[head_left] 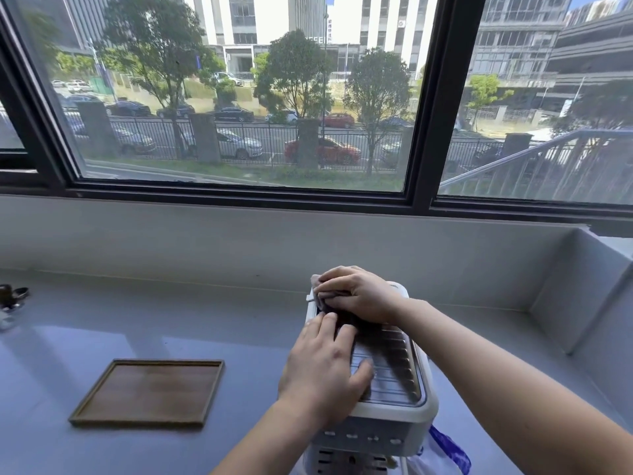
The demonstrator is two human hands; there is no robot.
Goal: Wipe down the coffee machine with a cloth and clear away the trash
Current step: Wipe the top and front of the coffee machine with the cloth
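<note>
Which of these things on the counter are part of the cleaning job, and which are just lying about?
Part of the job: coffee machine, left hand flat on it; cloth, gripped by the right hand; plastic bag beside the machine, perhaps for trash.
Lying about: wooden tray; metal object at far left.

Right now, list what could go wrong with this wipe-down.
1. The cloth, bunched under the right hand, may snag the small white tab at the far edge of the coffee machine.
2. The left hand covers part of the ribbed top, so that patch may go unwiped.
</note>
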